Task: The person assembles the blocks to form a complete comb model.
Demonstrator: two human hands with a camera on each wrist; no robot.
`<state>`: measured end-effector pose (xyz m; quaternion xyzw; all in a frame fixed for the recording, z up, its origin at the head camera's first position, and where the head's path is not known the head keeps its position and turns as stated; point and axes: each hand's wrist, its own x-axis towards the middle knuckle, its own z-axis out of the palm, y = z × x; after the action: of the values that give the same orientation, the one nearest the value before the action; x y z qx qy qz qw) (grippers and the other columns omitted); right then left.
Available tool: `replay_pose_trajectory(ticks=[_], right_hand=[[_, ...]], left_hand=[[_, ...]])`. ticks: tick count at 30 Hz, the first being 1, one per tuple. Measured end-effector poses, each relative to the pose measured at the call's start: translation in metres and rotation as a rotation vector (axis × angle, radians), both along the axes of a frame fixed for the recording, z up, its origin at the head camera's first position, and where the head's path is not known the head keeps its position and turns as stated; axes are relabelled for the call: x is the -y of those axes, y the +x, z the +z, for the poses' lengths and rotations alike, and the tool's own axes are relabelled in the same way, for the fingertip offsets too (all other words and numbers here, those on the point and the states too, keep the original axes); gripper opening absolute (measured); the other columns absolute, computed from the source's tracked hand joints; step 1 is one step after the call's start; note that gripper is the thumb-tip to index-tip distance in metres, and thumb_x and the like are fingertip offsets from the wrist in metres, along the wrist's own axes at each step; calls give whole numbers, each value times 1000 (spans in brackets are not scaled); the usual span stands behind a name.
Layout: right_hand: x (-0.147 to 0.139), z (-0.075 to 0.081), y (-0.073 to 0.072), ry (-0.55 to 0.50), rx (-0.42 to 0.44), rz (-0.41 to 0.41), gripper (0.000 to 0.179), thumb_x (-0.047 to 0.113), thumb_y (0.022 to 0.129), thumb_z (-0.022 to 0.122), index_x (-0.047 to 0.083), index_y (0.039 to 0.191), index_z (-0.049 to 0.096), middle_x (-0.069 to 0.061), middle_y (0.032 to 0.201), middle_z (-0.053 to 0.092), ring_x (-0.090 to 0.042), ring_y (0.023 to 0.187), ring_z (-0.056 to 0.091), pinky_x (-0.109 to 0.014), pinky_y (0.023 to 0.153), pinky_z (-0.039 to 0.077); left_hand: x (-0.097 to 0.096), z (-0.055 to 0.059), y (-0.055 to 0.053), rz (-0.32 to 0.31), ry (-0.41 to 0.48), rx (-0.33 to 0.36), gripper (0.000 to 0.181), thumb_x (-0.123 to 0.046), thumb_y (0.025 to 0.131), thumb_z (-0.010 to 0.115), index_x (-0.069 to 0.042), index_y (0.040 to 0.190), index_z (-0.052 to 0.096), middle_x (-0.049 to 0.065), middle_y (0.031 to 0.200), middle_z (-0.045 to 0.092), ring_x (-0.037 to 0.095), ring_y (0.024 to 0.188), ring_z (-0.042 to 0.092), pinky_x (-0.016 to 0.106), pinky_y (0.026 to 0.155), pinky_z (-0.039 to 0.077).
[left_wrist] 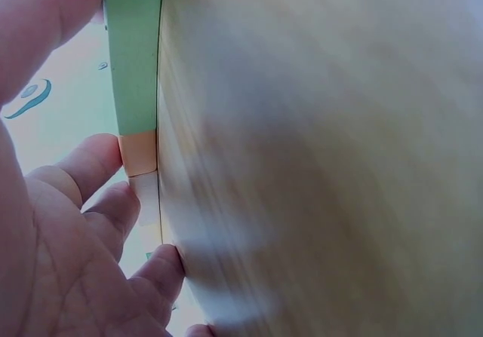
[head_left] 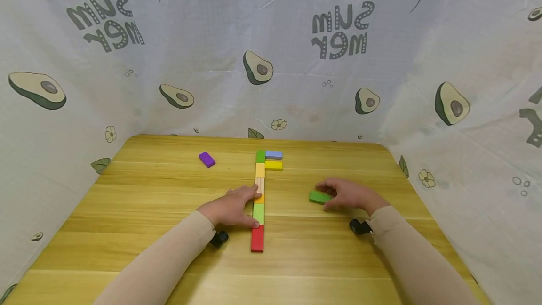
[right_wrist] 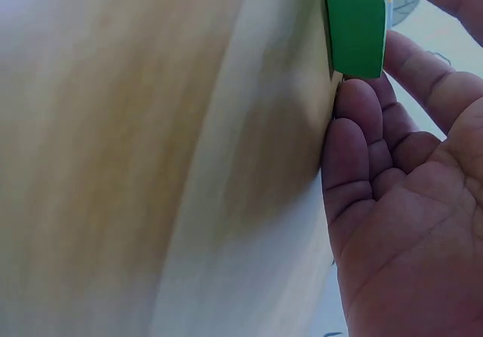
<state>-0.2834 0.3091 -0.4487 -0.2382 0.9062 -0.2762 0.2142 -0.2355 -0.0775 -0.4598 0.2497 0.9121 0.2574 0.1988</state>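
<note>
A row of blocks runs away from me: red (head_left: 257,238), light green (head_left: 259,214), orange (head_left: 260,199), plain wood (head_left: 259,185), pale orange (head_left: 260,170) and green (head_left: 260,156). My left hand (head_left: 230,207) lies along the row's left side, its thumb at the red and light green joint and its spread fingers touching the blocks farther up. To the right, my right hand (head_left: 345,195) holds a separate green block (head_left: 318,197) low at the table, thumb on the near side and fingers on the far side. In the right wrist view, fingertips (right_wrist: 396,47) sit beside the block (right_wrist: 357,28).
Two blocks, blue (head_left: 274,155) and yellow (head_left: 274,166), stick out rightward from the row's far end. A purple block (head_left: 207,159) lies alone at the back left. Printed cloth (head_left: 211,107) hangs around the wooden table (head_left: 139,220).
</note>
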Motion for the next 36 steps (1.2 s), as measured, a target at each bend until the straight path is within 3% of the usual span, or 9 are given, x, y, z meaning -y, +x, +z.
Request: replay_pose_trajectory(ticks=[21, 36], right_hand=[[-4, -8, 9, -19, -42, -25, 49, 10, 93, 79, -1, 138, 63, -18, 135, 65, -33, 122, 63, -54, 106, 53], [-4, -8, 10, -14, -48, -49, 42, 10, 94, 76, 2, 135, 66, -15, 131, 68, -33, 122, 64, -56, 106, 52]], left_hand=[[0, -1, 0, 21, 19, 13, 89, -45, 86, 86, -16, 160, 46, 5, 176, 23, 36, 164, 19, 60, 133, 12], [-2, 2, 1, 18, 14, 11, 88, -44, 87, 86, -16, 160, 45, 7, 176, 24, 37, 163, 18, 62, 132, 12]])
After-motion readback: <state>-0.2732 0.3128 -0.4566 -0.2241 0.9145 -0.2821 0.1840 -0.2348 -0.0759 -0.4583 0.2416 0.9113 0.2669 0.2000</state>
